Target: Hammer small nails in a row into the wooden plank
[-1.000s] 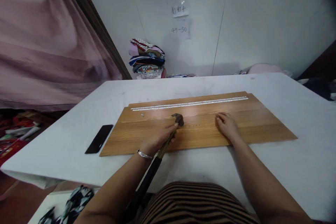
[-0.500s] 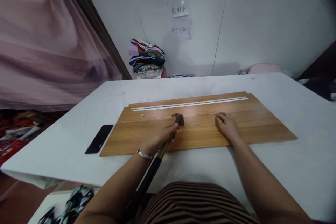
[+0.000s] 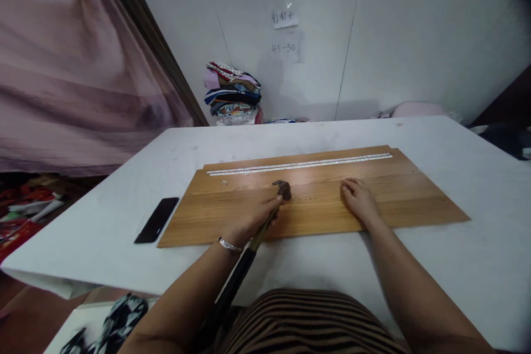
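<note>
My left hand (image 3: 259, 217) is wrapped round the neck of a claw hammer (image 3: 284, 189), just below its dark metal head. The black grip slants back toward my body. The hammer head rests on or just over a wooden board (image 3: 415, 193); the contact is hard to make out. A short row of small dark dots (image 3: 306, 199) runs along the board to the right of the head. On the board's right half lies my right hand (image 3: 359, 198), fingers curled together; whether it holds something is hidden. Small nails (image 3: 224, 182) lie at the board's upper left.
Two white measuring strips (image 3: 298, 164) run along the board's far part. A black phone (image 3: 156, 220) lies left of the board on the white table (image 3: 332, 135). Folded clothes (image 3: 233, 93) are stacked by the wall, below two paper notes (image 3: 286, 47).
</note>
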{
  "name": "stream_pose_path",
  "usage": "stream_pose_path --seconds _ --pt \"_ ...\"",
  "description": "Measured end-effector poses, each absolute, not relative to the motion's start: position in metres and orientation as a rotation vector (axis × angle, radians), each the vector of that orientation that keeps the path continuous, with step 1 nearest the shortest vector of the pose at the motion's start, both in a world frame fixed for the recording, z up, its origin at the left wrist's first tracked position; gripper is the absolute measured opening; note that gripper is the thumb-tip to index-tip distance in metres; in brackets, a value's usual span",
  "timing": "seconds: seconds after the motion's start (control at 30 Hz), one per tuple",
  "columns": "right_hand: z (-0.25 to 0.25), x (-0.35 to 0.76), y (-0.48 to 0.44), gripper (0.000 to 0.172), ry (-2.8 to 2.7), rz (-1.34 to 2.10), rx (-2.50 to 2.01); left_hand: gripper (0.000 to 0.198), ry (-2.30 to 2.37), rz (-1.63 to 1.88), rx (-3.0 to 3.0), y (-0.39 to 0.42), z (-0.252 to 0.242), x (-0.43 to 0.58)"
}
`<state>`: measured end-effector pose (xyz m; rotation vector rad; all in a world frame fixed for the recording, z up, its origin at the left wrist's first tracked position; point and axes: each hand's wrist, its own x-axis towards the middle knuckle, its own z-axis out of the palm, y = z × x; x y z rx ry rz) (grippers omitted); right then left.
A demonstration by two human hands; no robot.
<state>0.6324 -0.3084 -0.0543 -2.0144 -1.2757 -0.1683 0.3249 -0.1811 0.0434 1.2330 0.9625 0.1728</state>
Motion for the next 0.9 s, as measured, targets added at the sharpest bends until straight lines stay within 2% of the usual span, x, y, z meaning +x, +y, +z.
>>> stream_pose_path --seconds 0.9 --pt "-0.0547 0.6318 -0.3086 0.034 -1.287 -0.182 -2.008 0.050 0.927 0.180 1.261 -0.1807 0.0418 0.3217"
